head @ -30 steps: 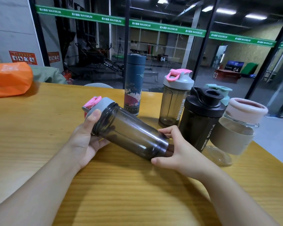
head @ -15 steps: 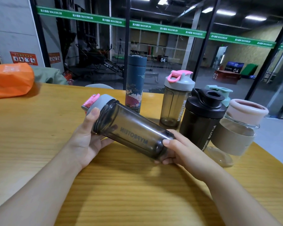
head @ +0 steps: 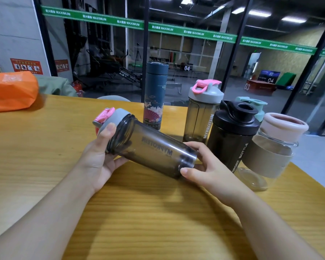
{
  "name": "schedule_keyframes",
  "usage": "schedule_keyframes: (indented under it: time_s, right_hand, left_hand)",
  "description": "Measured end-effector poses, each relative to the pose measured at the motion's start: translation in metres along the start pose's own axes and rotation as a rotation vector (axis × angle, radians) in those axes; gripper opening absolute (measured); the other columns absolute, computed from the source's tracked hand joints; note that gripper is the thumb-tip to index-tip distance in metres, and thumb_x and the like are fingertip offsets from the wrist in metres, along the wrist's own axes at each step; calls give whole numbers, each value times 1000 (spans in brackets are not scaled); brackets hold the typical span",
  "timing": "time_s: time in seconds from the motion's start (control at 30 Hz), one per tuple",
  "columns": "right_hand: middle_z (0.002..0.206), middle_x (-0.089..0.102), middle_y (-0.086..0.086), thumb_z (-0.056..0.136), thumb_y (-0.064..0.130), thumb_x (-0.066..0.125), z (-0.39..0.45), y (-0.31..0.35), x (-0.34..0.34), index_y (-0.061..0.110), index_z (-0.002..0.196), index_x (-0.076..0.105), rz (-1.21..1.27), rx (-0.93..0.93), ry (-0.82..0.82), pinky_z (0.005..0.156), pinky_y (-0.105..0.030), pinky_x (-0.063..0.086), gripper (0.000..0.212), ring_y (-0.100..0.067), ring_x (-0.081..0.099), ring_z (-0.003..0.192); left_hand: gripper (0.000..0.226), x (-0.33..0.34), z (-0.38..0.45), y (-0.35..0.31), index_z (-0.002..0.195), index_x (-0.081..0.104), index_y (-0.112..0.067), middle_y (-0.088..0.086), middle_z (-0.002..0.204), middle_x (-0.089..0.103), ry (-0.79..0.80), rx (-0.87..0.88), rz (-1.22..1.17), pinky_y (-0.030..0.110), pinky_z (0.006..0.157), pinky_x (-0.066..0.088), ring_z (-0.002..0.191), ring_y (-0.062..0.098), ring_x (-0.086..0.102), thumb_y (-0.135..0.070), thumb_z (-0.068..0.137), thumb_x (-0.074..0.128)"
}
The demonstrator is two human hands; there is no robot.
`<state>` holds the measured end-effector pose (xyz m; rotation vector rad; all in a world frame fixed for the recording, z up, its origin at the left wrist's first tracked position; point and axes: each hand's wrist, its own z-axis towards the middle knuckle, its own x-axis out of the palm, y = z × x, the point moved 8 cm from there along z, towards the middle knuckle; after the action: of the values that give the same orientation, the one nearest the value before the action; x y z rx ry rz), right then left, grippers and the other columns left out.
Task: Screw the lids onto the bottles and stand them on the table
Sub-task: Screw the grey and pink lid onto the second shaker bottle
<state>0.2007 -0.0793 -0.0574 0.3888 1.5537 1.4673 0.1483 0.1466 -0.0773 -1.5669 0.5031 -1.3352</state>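
A smoky grey shaker bottle point(head: 150, 147) lies tilted in the air above the wooden table point(head: 45, 147), its grey lid point(head: 118, 114) with a pink cap pointing up and to the left. My left hand point(head: 99, 158) grips the bottle at the lid end, thumb on the lid's rim. My right hand point(head: 206, 169) grips the bottle's base, fingers curled around it. Behind stand a blue flask point(head: 155, 94), a second grey shaker point(head: 203, 109) with a pink cap, a black sport bottle point(head: 233, 134) and a glass jar point(head: 274, 147) with a pink lid.
An orange bag point(head: 11, 91) lies at the table's far left. A teal lid point(head: 255, 106) shows behind the black bottle. The table's right edge runs just past the glass jar, with a glass wall behind the table.
The bottle has turned about its long axis between my hands, bringing its printed lettering into view. My right hand has shifted its hold on the base.
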Motion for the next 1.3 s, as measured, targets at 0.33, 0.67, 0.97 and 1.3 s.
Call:
schedule_keyframes:
  time_s: [0.33,0.67,0.97,1.3]
  right_hand:
    - [112,64,-7,78,32,67,2,-11,4,33,116,51,165,118,24,71,-24,56,41,-17,69,89]
    - [119,53,-36,100,31,39,9,-23,17,1,123,48,385,290,61,55,-27,55,38,-30,62,63]
    - [84,64,-30,96,60,18,3,-30,20,4,111,58,418,440,111,54,-26,55,71,-25,63,57]
    - [113,66,-25,96,59,25,4,-29,18,11,126,49,504,398,20,56,-30,57,62,-36,69,78]
  left_hand:
    - [111,3,-2,-2,130,56,-13,11,117,68,32,2,18,46,83,56,106,25,65,-59,34,88]
    - [108,4,-3,-1,128,58,-14,8,114,69,48,-13,4,46,86,55,102,22,65,-58,33,89]
    - [96,8,-3,0,114,64,-18,8,107,71,60,-7,-5,43,82,57,97,22,68,-56,30,90]
    - [98,8,-3,2,114,63,-18,9,106,72,29,-4,-17,39,74,58,95,21,69,-57,28,90]
